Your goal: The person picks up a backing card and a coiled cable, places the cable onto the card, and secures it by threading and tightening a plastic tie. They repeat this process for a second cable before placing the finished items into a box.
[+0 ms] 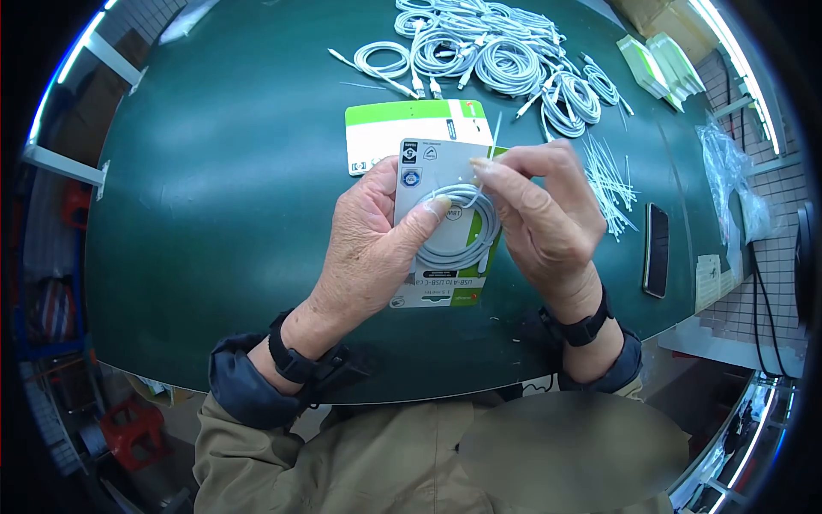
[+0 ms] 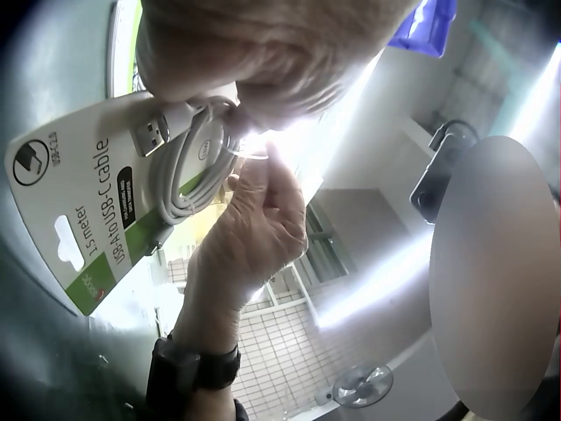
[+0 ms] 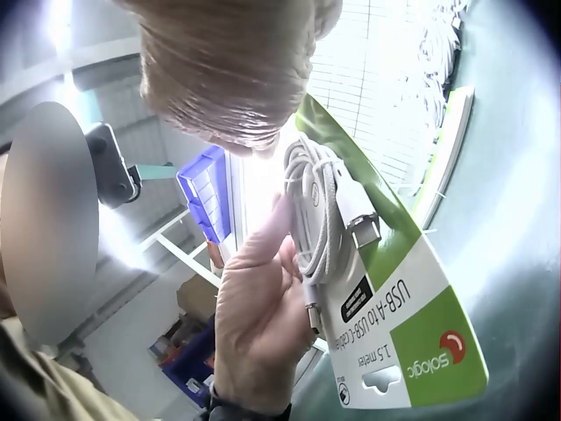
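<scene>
Well, left hand: at the left side of the card, holding it, with its thumb pressing on the coil. A firm thumb is good, so the loops do not slip.
Card: between the two hands, up above the table. Hold it flat, as a bend could make a crease.
Plug: on the front of the card, beside the coil, as the left wrist view shows. Best to leave it out of the tie.
Coil: on the front of the card. Make its loops neat before pulling tight.
Tie: its thin end sticks up past the card's far edge. The step looks like tying the coil on. Make it snug, but do not squash the coil. I cannot tell if it goes through the card.
Right hand: at the right side of the card, pinching the tie. A slow, straight pull should work best.
Spare ties: right of the card, easy to reach.
</scene>
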`<state>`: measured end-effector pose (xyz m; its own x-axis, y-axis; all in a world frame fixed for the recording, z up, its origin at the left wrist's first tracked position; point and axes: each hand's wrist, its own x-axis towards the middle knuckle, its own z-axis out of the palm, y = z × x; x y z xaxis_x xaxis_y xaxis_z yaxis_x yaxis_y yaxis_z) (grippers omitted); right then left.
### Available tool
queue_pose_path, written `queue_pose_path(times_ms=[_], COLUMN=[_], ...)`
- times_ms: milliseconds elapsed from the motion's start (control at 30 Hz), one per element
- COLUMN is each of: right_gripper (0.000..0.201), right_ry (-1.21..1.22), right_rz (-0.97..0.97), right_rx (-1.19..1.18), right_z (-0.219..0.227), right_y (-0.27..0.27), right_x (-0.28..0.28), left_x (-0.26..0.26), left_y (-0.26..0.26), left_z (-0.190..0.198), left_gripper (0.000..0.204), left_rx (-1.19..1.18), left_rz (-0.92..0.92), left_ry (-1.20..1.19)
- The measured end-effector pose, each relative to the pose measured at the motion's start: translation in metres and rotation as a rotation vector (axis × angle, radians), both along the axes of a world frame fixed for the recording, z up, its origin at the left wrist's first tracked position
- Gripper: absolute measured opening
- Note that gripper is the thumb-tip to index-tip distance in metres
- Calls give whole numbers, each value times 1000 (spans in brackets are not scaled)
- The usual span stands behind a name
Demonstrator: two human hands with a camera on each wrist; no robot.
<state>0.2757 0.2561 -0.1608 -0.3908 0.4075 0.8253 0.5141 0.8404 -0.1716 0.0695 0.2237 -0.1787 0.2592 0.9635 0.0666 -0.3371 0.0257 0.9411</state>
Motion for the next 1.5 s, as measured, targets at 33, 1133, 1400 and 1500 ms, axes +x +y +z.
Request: queue_pose_path(times_ms=[33,1133,1400,1500], right_gripper=[46,42,45,45], right_ry=[-23,51,85,95], right_rz=[3,177,185,192], right_rx=[8,-16,-54,-58], right_z=[5,-2,-3,-3], right_y=[-3,-13,-12,-11], right_x=[1,0,-1,-2], left_x=[-1,-5,-5,-5], left_y=[0,-1,-1,-1], left_z=[2,4,5,5], left_gripper=[43,44,45,45], left_rx=[-1,31,32,41], left_rz=[-5,-17,-15,-13], left_ry=[0,37,49,58])
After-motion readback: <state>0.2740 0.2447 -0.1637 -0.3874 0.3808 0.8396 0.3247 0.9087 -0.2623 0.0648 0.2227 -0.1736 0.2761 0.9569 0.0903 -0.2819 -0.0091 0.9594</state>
